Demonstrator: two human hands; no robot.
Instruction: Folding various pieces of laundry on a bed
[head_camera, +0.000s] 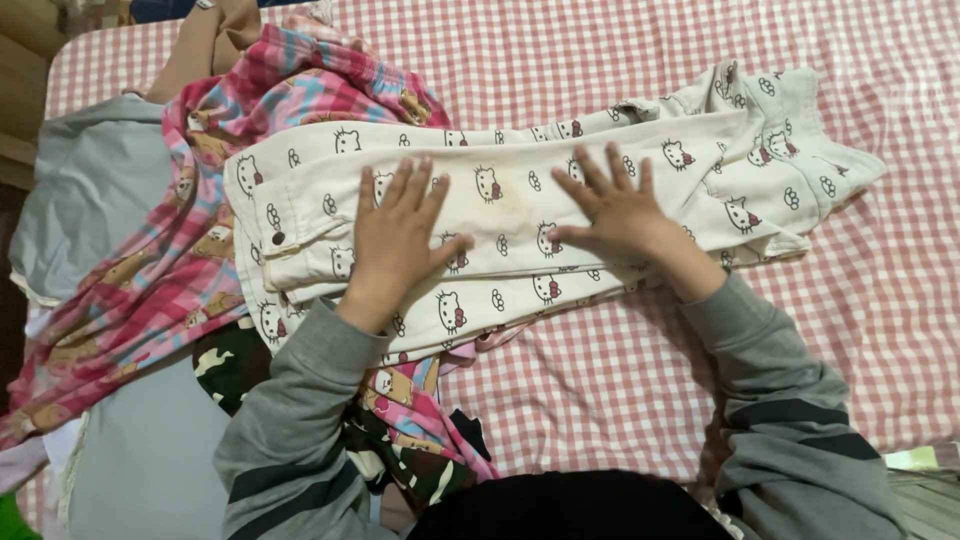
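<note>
A cream pair of trousers (520, 190) with a small cat-face print lies stretched across the bed, folded lengthwise, waist at the left and leg ends at the right. My left hand (395, 240) rests flat on it near the waist, fingers spread. My right hand (615, 210) lies flat on the middle of the legs, fingers spread too. Neither hand grips anything. Grey sleeves with dark stripes cover both arms.
A pink-and-white checked sheet (600, 390) covers the bed. A pink plaid garment (170, 260) lies under the trousers' left end. A grey garment (85, 200) sits further left, a camouflage piece (230, 360) near my left elbow, a brown garment (205, 45) at the top.
</note>
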